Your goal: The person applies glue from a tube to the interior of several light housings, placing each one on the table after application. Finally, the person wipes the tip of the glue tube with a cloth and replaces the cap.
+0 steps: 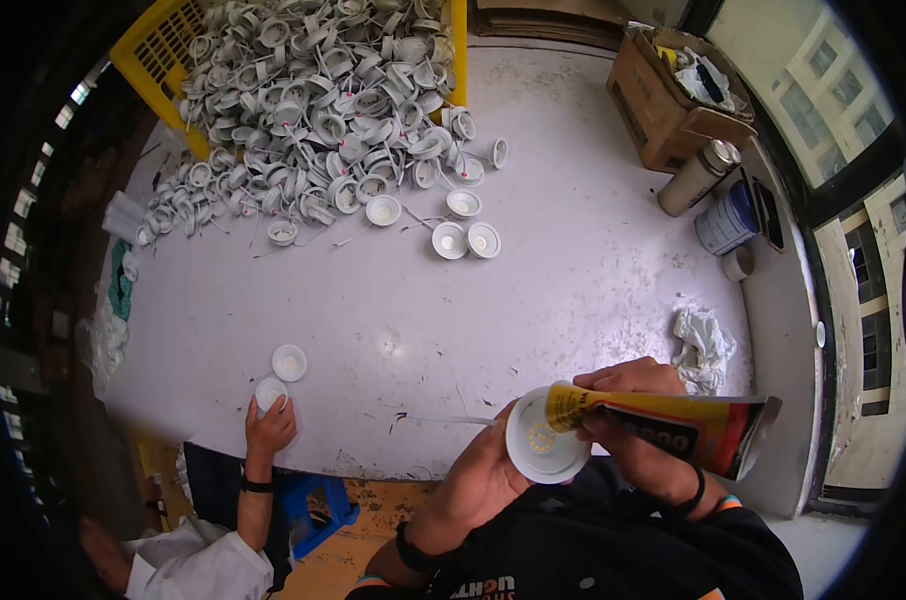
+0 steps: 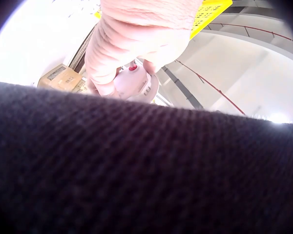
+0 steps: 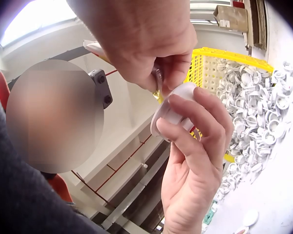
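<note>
Left hand (image 1: 478, 472): gripping LED downlight (image 1: 553, 460).
Right hand (image 3: 149, 48): pinching squeeze tube (image 1: 708, 422) above left grip.
Squeeze tube: best pressed gently, evenly.

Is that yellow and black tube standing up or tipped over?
Tipped: in the head view, the right hand holds the tube slanting, its yellow end over the white lamp in the left hand.

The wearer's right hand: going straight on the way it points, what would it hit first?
Probably the white LED downlight held by the left hand: the yellow-and-black tube in the right hand overlaps it in the head view, though depth is unclear.
</note>
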Tool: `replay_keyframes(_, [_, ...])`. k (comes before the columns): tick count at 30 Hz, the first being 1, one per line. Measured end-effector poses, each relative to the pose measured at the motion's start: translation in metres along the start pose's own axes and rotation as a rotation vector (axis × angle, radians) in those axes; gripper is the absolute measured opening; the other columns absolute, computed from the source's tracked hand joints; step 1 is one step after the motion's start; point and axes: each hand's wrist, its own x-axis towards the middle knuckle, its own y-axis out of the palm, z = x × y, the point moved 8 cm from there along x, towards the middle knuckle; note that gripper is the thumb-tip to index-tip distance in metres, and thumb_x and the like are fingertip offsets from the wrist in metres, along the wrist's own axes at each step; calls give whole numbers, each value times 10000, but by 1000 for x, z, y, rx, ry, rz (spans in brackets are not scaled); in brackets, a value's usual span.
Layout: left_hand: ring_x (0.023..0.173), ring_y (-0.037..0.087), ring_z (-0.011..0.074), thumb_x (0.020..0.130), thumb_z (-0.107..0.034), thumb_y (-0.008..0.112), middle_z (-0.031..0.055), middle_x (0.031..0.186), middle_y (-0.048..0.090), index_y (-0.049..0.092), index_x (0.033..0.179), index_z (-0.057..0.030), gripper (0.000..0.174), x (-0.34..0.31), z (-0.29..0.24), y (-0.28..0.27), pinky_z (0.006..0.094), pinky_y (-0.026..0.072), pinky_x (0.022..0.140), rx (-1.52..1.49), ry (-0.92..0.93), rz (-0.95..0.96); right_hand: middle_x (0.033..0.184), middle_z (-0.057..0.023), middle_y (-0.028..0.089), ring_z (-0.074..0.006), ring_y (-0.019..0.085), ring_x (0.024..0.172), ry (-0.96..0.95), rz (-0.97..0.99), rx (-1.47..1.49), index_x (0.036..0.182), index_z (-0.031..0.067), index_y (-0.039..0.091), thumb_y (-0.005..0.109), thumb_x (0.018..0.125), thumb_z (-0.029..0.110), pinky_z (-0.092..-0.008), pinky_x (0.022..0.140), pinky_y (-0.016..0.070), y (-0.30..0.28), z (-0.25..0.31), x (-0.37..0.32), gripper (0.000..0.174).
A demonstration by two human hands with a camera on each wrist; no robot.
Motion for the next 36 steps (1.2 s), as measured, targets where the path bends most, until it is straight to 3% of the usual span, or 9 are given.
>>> replay_keyframes(5, [1061, 411, 221, 838, -410, 327, 139, 1197, 331, 213, 1221, -14, 563, 0, -3, 5, 359, 399, 833, -93, -8, 116, 793, -126, 542, -218, 569, 732, -175, -80, -336, 781, 13, 495, 601, 664, -11, -280, 610, 469, -5, 16, 4, 160])
replay_keyframes(8, [1087, 385, 221, 827, -420, 350, 139, 1199, 332, 215, 1221, -15, 581, -1, -3, -6, 361, 381, 852, -63, 18, 12, 778, -126, 548, -220, 576, 746, -100, -124, -315, 794, 24, 501, 612, 667, 7, -271, 607, 471, -9, 17, 1, 170])
replay_keyframes(10, [1003, 448, 254, 843, -455, 215, 140, 1167, 382, 276, 1207, -41, 555, -3, -10, -7, 381, 434, 739, 60, 96, -61, 773, -123, 555, -218, 580, 752, -139, -125, -361, 794, 31, 502, 619, 667, 24, -266, 609, 471, -9, 23, 1, 172])
replay_keyframes(12, [1052, 408, 234, 827, -442, 300, 131, 1184, 361, 246, 1216, -28, 570, -4, -13, -7, 368, 383, 818, 42, 111, -70, 769, -120, 562, -216, 583, 758, -176, -133, -403, 794, 39, 504, 626, 667, 40, -262, 610, 471, -10, 31, -1, 176])
replay_keyframes(13, [1101, 367, 214, 811, -428, 385, 121, 1201, 339, 215, 1224, -14, 609, -5, -15, -8, 355, 333, 897, 20, 129, -80, 767, -116, 568, -212, 586, 760, -133, -92, -415, 802, 43, 507, 633, 664, 54, -259, 612, 472, -9, 31, -1, 188])
replay_keyframes(20, [1099, 369, 211, 824, -408, 369, 108, 1191, 357, 249, 1213, -10, 569, -6, -20, -12, 350, 324, 899, 29, 214, -112, 799, -83, 552, -193, 561, 662, -29, 220, -401, 908, 24, 521, 630, 624, 17, -268, 538, 461, 3, 25, -5, 304])
replay_keyframes(24, [1085, 383, 203, 835, -394, 341, 100, 1185, 365, 261, 1208, -14, 539, -4, -14, -17, 349, 332, 885, -23, 178, -105, 821, -70, 550, -132, 551, 745, 51, 161, 23, 903, 21, 515, 600, 710, 43, -230, 635, 448, 16, 19, 2, 212])
replay_keyframes(26, [1080, 387, 200, 838, -394, 330, 100, 1183, 366, 261, 1209, -15, 535, -2, -13, -15, 348, 338, 878, -33, 167, -75, 769, -104, 549, -124, 555, 610, 389, 34, 268, 862, 0, 489, 561, 726, 17, -226, 541, 458, 21, -6, -1, 155])
replay_keyframes(36, [1064, 395, 191, 855, -383, 274, 105, 1198, 349, 226, 1234, -24, 525, 0, -21, -12, 359, 360, 860, 9, 219, -60, 811, -137, 535, -136, 546, 562, 176, -197, 309, 857, 2, 412, 525, 717, -34, -225, 486, 461, 18, -17, 10, 184])
